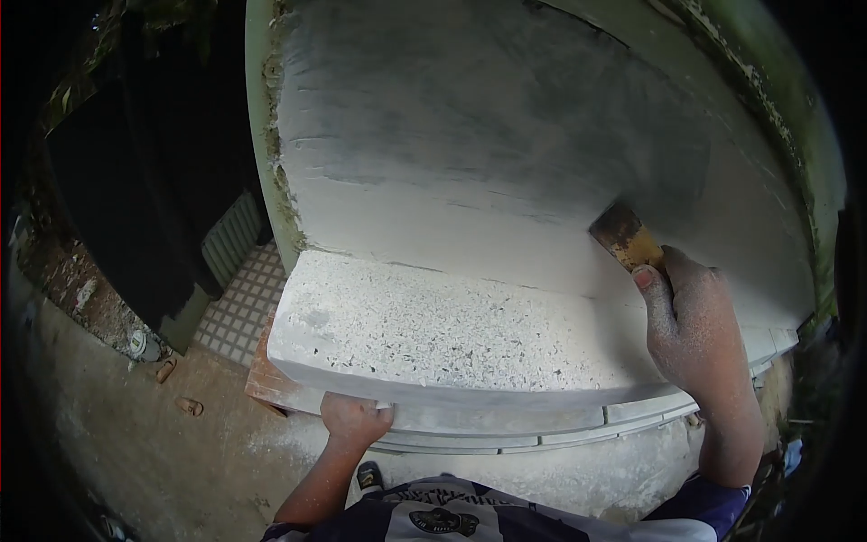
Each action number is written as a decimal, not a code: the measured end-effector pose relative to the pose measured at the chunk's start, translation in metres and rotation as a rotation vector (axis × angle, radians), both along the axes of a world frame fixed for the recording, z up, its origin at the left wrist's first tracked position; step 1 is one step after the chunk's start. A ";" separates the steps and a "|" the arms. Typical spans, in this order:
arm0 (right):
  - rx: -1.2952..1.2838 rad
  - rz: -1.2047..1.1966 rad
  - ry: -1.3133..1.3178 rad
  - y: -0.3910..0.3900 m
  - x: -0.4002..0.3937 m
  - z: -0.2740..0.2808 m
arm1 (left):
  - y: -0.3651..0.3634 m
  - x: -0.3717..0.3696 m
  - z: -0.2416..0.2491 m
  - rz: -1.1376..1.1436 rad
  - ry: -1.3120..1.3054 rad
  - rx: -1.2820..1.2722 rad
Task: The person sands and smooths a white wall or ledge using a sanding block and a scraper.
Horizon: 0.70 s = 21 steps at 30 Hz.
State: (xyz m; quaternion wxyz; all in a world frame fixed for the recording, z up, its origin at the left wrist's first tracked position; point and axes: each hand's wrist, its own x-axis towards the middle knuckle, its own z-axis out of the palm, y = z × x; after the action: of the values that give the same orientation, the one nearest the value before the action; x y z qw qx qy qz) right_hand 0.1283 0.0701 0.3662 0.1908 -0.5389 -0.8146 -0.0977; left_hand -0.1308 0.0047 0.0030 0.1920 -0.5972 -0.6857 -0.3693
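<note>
My right hand (pixel 691 321), dusted with white powder, grips a putty knife (pixel 625 237). Its worn, rust-brown blade points up and left against the grey and white wall (pixel 433 154), which looks coated with a smeared skim layer. Under the front edge of the speckled ledge (pixel 424 325), my left hand (pixel 354 418) is closed in a fist. A small whitish bit (pixel 384 406) shows beside its fingers; what it holds is not clear.
Below the ledge run stepped white slabs (pixel 506 417). To the left is a dark doorway with a tiled floor (pixel 237 303). Brown sandals (pixel 188 406) lie on the concrete ground (pixel 135 452). A rough green wall edge (pixel 271 135) borders the panel on the left.
</note>
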 end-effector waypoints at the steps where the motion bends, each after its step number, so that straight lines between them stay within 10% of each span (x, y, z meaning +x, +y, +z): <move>1: 0.022 0.050 -0.024 0.002 -0.008 -0.003 | -0.002 -0.001 -0.002 -0.012 -0.009 -0.052; 21: -0.014 -0.059 0.023 -0.005 0.010 0.003 | 0.001 0.001 0.004 -0.021 -0.001 0.071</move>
State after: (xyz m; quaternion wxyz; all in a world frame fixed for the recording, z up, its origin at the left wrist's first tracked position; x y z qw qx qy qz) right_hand 0.1386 0.0652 0.3696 0.1934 -0.5650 -0.7969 -0.0914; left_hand -0.1296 0.0059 0.0071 0.2092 -0.5970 -0.6658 -0.3957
